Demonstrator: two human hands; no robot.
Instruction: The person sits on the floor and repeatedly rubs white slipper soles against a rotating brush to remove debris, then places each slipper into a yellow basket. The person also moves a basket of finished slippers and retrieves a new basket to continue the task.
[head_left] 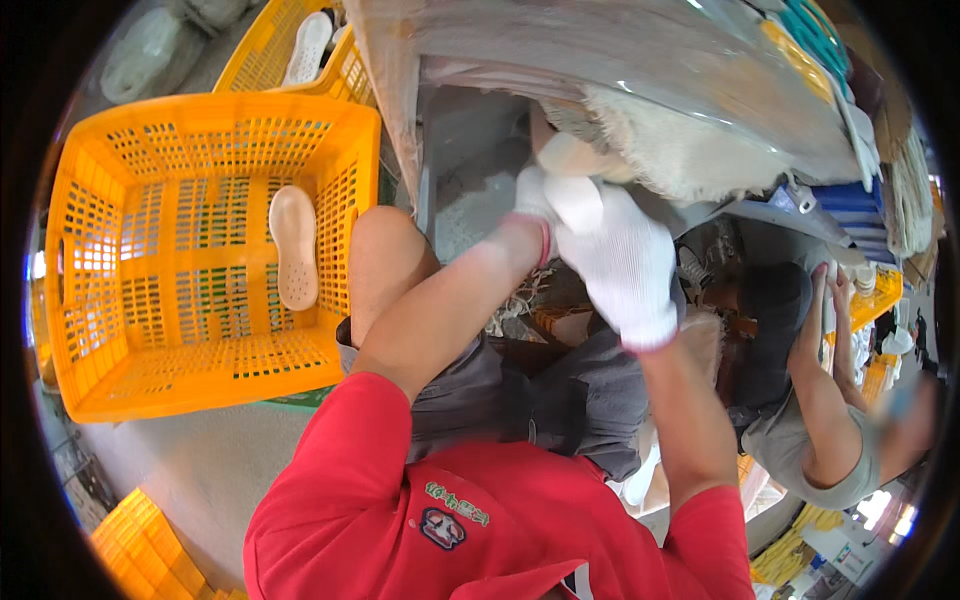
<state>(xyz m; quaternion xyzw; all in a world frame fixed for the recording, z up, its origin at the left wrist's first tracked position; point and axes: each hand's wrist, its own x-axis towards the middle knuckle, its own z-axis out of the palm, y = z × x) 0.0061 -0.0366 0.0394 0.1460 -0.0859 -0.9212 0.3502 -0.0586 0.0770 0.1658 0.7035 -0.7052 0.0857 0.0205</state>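
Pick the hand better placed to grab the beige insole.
Left, likely: the left hand is nearer the beige perforated insole and its yellow crate; the right hand sits farther right. Grips are too blurred to judge.

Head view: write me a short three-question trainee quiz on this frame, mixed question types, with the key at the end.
1. True or false: the right hand wears a white glove.
2. Which is nearer the largest yellow crate: (A) the left hand or (B) the right hand?
3. How many pale foot-shaped pieces can be seen lying in that crate?
Key: 1. True. 2. A. 3. One.
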